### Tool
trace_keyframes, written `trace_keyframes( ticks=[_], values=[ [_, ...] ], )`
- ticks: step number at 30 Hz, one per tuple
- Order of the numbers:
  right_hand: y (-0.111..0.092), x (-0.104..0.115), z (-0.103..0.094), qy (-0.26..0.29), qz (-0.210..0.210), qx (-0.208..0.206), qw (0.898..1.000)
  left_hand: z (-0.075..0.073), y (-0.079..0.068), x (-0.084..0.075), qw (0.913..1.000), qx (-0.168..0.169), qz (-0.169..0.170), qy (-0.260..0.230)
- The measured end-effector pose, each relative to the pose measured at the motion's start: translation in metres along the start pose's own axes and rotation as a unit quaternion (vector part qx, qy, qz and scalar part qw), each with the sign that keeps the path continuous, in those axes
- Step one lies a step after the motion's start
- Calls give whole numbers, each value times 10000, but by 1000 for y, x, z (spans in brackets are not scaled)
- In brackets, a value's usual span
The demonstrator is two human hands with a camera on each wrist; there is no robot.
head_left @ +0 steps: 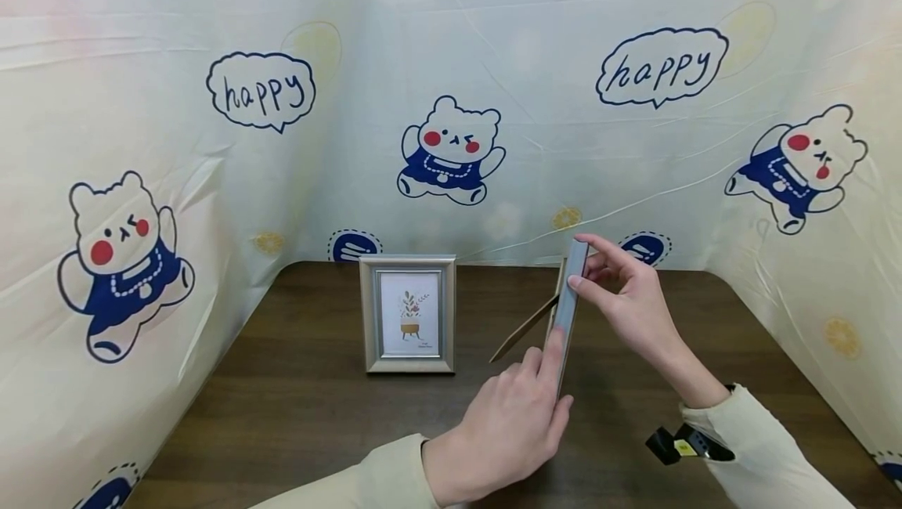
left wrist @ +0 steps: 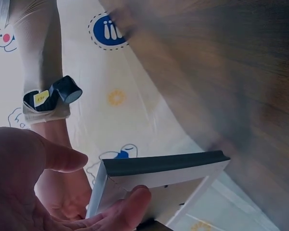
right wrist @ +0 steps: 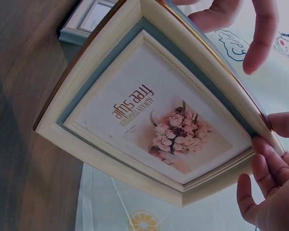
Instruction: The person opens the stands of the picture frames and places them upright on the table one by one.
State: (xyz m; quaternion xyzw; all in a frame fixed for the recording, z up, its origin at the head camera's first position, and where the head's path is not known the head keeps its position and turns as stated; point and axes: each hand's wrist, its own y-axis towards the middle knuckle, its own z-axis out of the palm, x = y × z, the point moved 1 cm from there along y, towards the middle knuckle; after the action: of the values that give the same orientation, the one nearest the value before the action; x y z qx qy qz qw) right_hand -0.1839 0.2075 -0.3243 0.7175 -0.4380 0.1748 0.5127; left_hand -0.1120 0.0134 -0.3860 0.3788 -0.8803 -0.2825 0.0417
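Note:
A photo frame (head_left: 572, 290) is held up edge-on over the table, its support leg (head_left: 524, 329) swung out to the left from the back. My right hand (head_left: 630, 301) pinches its upper end between thumb and fingers. My left hand (head_left: 503, 423) grips the lower part, index finger laid along the edge. In the right wrist view the frame's front (right wrist: 154, 115) shows a printed picture of pink flowers with lettering, inside cream and blue-grey borders. From the left wrist, the pale back and a dark side (left wrist: 164, 163) of the frame appear, with fingers over it.
A smaller photo frame (head_left: 410, 313) with a potted-plant picture stands upright on the dark wooden table (head_left: 303, 415), left of the hands. Behind and at both sides hangs a pale curtain (head_left: 535, 141) printed with bears and "happy" bubbles. A black wrist camera (head_left: 687, 445) sits on the right cuff.

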Motion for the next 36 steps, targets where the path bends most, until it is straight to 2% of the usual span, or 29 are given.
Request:
trace_keyframes(
  ticks=[8, 20, 30, 36],
  values=[
    [0, 0, 0, -24, 24, -8, 10000, 5, 1, 0, 9994, 110, -56, 326],
    [1, 0, -1, -119, -53, 1, 9999, 6, 5, 3, 9994, 290, -37, 198],
    [-1, -1, 0, -119, -66, -37, 9999, 11, 5, 5, 9992, 295, -8, 264],
    [0, -1, 0, -57, -90, -44, 9999, 13, 6, 5, 9993, 152, -20, 344]
  ],
)
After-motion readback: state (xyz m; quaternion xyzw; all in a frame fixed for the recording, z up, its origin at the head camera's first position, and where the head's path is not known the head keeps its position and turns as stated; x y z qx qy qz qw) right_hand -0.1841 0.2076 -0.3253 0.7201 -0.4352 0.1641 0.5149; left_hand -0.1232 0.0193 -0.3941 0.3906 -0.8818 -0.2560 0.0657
